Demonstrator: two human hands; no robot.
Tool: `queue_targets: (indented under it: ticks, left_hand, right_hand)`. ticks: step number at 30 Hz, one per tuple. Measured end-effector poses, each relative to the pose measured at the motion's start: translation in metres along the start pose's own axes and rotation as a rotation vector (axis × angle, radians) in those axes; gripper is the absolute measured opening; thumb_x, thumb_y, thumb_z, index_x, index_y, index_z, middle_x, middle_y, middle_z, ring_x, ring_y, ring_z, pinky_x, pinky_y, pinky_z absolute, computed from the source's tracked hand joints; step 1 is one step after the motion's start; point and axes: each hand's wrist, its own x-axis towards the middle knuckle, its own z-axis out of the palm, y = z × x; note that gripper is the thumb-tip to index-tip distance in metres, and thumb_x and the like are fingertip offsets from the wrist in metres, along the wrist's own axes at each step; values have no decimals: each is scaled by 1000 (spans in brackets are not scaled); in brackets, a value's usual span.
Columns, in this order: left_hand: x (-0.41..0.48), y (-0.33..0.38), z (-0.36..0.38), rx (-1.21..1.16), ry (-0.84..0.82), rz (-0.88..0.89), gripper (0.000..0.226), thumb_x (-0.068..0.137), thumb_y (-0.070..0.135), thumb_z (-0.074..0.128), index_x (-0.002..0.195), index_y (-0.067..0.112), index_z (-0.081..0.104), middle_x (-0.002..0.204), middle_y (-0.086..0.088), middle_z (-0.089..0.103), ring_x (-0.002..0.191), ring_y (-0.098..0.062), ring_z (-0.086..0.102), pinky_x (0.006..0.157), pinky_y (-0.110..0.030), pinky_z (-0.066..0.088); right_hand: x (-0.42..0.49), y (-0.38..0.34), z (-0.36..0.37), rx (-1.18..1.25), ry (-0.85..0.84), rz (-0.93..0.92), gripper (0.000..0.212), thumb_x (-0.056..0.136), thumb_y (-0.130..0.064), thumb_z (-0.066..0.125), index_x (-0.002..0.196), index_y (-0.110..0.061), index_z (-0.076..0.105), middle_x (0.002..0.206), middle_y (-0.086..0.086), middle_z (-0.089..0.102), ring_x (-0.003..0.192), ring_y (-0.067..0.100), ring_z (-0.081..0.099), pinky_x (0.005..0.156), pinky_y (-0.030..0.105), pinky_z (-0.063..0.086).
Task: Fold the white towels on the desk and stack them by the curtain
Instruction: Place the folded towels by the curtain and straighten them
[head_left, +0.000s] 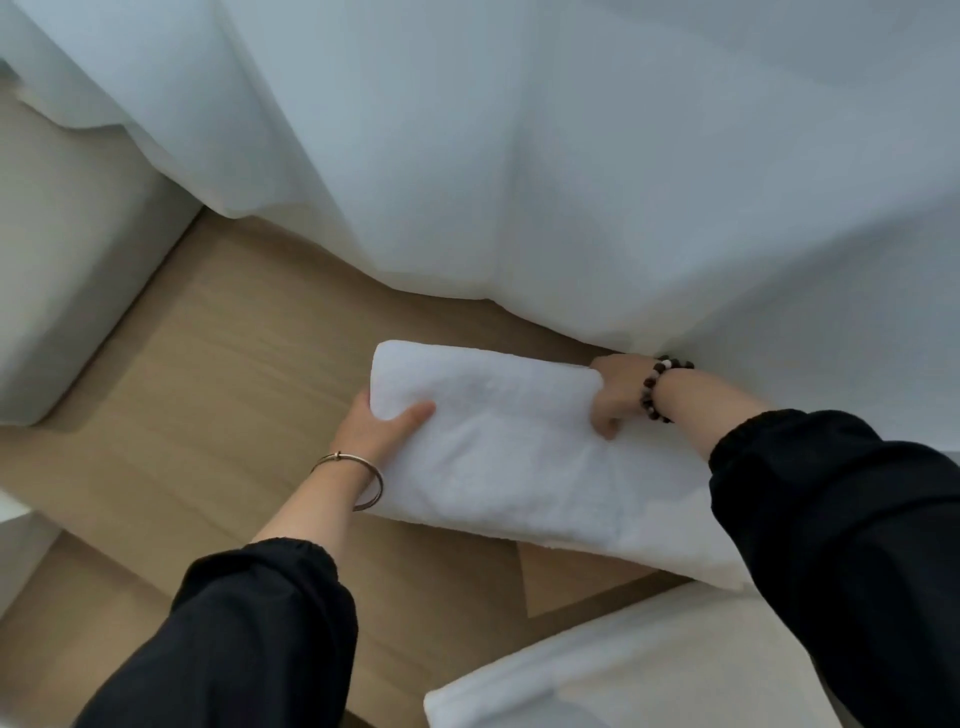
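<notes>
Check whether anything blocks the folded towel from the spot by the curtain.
Nothing visible does. The left hand and right hand grip the folded towel at its ends, and only bare desk shows between it and the curtain hem.

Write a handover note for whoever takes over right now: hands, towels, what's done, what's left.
Left hand: grips the left end of the folded towel, thumb on top.
Right hand: grips its far right corner, right beside the curtain.
Folded towel: over the desk, close to the curtain's hem; I cannot tell whether it rests fully down.
Done: this towel is folded and at the curtain.
Left: release it there, then probably handle the second white towel at the lower right; how far that one is folded is unclear.
</notes>
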Motion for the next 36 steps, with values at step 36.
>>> queue_targets:
  ticks: [36]
  left_hand:
    - [-18,-76,1,113,-15,160,48,82,57,58,118,25,54,112,0,53,107,-21,50,86,-35,42]
  right_hand:
    - [26,-180,17,-77,190,-227,76,71,-81,39,119,-23,49,109,-1,56,93,22,55,66,32,40]
